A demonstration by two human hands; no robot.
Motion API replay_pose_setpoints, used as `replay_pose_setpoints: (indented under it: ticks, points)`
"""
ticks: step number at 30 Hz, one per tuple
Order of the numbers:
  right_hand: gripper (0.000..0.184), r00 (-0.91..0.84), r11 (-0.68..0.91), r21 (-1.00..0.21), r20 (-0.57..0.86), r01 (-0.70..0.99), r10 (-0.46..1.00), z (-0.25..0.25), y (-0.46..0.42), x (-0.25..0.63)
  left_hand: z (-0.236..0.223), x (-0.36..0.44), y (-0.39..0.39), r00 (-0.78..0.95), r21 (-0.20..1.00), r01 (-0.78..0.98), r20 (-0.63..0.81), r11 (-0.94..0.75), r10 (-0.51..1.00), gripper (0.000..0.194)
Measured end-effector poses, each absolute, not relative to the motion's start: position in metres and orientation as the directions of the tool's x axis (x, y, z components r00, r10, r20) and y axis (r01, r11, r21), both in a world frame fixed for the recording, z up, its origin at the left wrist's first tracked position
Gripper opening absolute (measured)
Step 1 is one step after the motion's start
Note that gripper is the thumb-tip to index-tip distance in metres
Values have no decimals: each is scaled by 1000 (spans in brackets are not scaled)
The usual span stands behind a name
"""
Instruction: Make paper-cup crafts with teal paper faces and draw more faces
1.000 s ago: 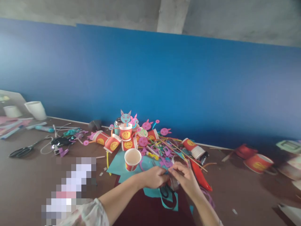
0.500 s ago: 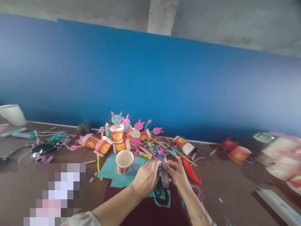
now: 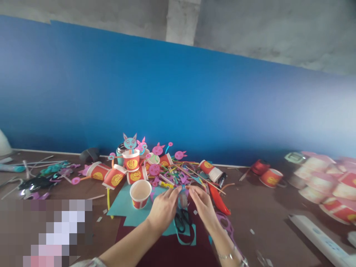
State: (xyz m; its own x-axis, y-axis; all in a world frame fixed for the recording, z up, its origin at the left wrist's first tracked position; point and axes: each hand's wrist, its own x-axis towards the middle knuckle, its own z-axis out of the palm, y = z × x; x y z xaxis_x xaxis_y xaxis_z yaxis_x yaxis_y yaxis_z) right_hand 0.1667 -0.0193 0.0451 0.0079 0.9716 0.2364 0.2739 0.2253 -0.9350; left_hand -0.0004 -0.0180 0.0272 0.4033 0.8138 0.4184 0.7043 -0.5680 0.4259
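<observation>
My left hand [image 3: 164, 207] is closed in a pinch on a small blue piece [image 3: 183, 188]; its exact shape is hidden by the fingers. From the other side, the fingertips of my right hand [image 3: 202, 204] pinch at the same piece. Just below the fingers is a roll of tape [image 3: 183, 202]. Scissors with black handles [image 3: 181, 221] lie nearer to me on teal paper scraps. Left of my hands, a red and white paper cup [image 3: 140, 193] stands upright on teal paper [image 3: 122, 202].
Paper cups with animal faces [image 3: 130, 143] and straw arms crowd the back. Straws and pink cutouts heap beside them. A red pouch-like item [image 3: 219, 200] and purple scissors [image 3: 224, 222] lie right. Stacked cups [image 3: 319, 178] and a power strip [image 3: 319, 237] are far right.
The view has turned slightly right, so everything sits further left. My hands have shifted a little, still together at the blue piece, and the scissors' handles show more fully.
</observation>
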Motion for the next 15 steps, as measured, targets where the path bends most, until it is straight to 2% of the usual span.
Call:
replay_pose_setpoints:
  ticks: [6, 9, 15]
  points:
    - [41, -87, 273, -918, 259, 289, 962, 33, -22, 159, 24, 0, -16, 360, 468, 691, 437, -550, 824, 37]
    - [40, -113, 292, -910, 270, 293, 956, 32, -24, 157, 24, 0, -16, 373, 414, 722, 443, -554, 816, 38]
    - [47, -78, 413, -844, 413, 343, 907, 38, -29, 156, 23, 2, -16, 375, 313, 774, 473, -550, 797, 32]
